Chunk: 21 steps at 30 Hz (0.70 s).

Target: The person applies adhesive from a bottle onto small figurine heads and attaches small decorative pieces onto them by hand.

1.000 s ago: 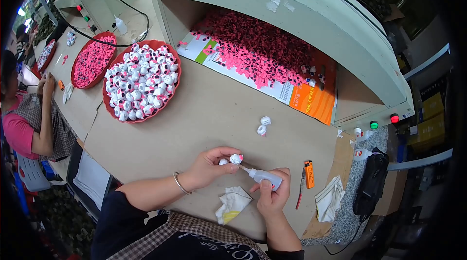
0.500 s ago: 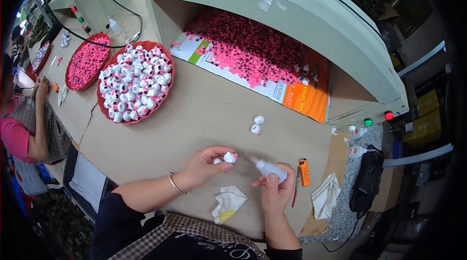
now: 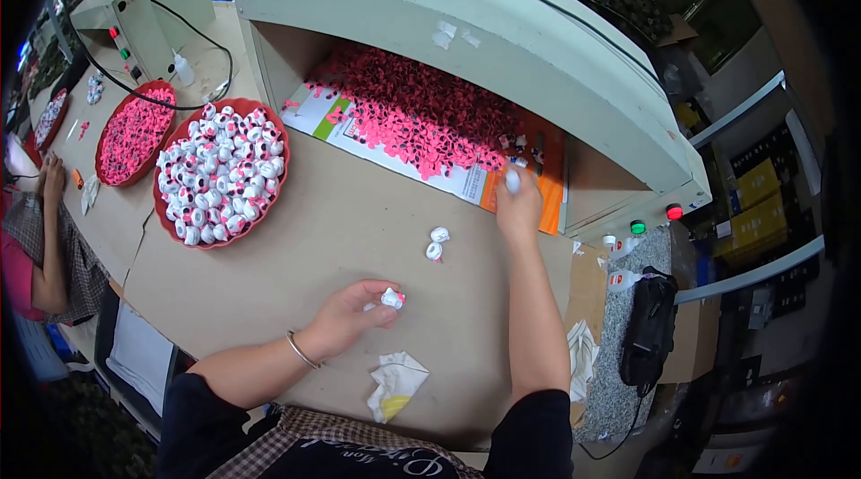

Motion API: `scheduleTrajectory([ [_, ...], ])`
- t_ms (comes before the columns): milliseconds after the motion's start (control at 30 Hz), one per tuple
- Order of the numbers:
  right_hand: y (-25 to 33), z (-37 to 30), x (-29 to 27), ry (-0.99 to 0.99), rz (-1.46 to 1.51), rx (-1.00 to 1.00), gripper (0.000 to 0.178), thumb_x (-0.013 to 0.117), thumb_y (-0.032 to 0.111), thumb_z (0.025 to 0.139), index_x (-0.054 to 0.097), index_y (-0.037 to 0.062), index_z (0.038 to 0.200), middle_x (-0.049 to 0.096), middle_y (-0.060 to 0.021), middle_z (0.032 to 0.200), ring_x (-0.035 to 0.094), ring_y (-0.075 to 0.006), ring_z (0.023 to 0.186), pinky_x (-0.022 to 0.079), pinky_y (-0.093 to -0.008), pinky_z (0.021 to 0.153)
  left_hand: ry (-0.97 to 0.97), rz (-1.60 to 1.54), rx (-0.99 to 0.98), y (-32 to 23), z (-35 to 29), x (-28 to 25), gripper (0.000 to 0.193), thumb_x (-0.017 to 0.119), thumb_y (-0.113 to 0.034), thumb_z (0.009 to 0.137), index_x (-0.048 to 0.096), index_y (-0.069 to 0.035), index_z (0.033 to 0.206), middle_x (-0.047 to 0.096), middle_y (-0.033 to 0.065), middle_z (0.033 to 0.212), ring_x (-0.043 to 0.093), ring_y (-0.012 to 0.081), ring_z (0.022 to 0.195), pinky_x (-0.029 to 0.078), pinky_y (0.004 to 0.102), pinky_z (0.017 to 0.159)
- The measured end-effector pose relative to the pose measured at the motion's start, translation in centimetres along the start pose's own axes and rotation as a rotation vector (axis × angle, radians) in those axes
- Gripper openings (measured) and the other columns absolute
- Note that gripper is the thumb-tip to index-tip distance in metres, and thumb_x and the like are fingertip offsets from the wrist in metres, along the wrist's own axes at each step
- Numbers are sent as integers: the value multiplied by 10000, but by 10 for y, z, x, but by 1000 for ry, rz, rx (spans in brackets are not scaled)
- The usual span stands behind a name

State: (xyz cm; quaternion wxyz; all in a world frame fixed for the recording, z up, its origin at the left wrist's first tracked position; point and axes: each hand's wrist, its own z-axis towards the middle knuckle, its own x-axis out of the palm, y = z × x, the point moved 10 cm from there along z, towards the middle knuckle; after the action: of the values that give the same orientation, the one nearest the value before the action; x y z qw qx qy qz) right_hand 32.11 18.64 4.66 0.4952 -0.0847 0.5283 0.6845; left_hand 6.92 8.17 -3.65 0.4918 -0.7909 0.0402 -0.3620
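Observation:
My left hand point(image 3: 345, 319) is closed on a small white figurine head point(image 3: 392, 299) with a pink spot, held between thumb and fingers above the table. Part of another white piece shows within the same hand. Stretched forward, my right hand point(image 3: 520, 210) grips a small squeeze bottle point(image 3: 512, 179), white and translucent, at the right end of the pile of small pink-and-black pieces point(image 3: 421, 134). The bottle's tip is hard to make out against the pieces. Two more white heads point(image 3: 435, 251) rest on the table between my hands.
A pale green cabinet point(image 3: 466, 13) arches over the pink pile. Left of it stand a red bowl point(image 3: 285, 165) of white heads and a red bowl point(image 3: 100, 161) of pink pieces. Cloths point(image 3: 395, 385) and a black pouch point(image 3: 647, 326) lie nearby. A co-worker's hands point(image 3: 52, 178) show far left.
My right hand has carried the squeeze bottle forward, away from the head in my left hand, to the pink pile. My left hand still holds the head. The whole view has shifted slightly.

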Motion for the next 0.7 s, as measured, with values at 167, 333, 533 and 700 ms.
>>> scheduleTrajectory([
  [167,1,18,38,164,-359,-142,209,576,53,681,587,61,890,549,-110,945,527,-296,875,446,-398,698,18,-20,-8,1,-2,-2,290,537,-41,812,480,-25,1096,538,47,936,522,128,817,453,276,730],
  [333,-34,4,37,413,151,269,177,582,112,739,577,24,892,595,-133,810,579,-260,726,451,-349,672,36,-37,-7,-2,-1,-1,289,531,-39,817,477,-24,1100,532,50,924,515,129,804,447,274,720],
  [533,-16,11,29,338,-32,236,271,589,214,753,567,-1,916,600,-157,815,583,-284,757,447,-357,692,66,-12,4,-3,0,2,292,523,-48,824,466,-22,1109,522,48,919,504,124,804,443,276,724],
  [700,-23,23,46,318,-337,102,321,569,267,758,561,-17,907,589,-200,838,566,-348,800,436,-411,720,53,-24,10,-2,0,1,288,541,-54,813,494,-40,1097,553,36,953,544,108,828,475,259,725],
])
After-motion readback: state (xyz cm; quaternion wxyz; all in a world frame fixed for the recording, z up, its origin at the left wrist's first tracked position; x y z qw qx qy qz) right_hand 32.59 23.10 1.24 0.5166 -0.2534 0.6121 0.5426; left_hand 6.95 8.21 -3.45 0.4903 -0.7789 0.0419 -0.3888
